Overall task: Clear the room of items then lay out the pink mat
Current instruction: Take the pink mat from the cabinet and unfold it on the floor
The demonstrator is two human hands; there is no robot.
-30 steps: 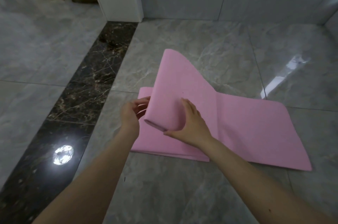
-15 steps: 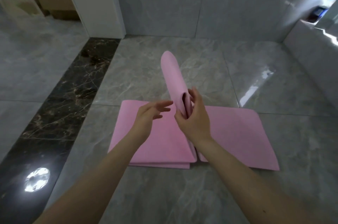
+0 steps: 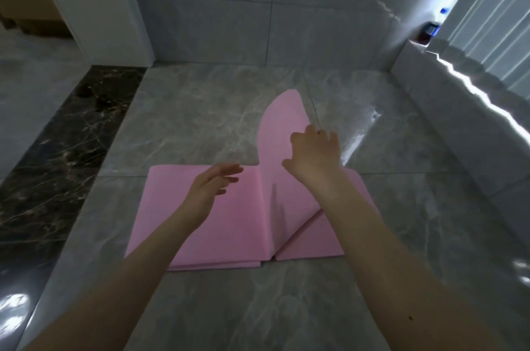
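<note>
The pink mat (image 3: 229, 224) lies on the grey floor tiles, folded in several layers, with part of it spread to the right. One flap (image 3: 279, 127) stands up from the middle fold and leans right. My right hand (image 3: 312, 155) grips this raised flap at its right edge, thumb on the near face and fingers curled over the edge. My left hand (image 3: 212, 185) hovers above the left stack with fingers straight and relaxed, holding nothing.
A grey tiled wall (image 3: 258, 21) rises behind the mat, and a low tiled ledge (image 3: 447, 109) runs along the right. Small dark and blue items (image 3: 430, 31) sit at the ledge's far end. A dark marble strip (image 3: 68, 135) and cardboard boxes (image 3: 25, 6) are on the left.
My right hand has carried the raised flap over from the left stack toward the right. My left hand let go of it and now hovers with fingers straight. The view has tilted up.
</note>
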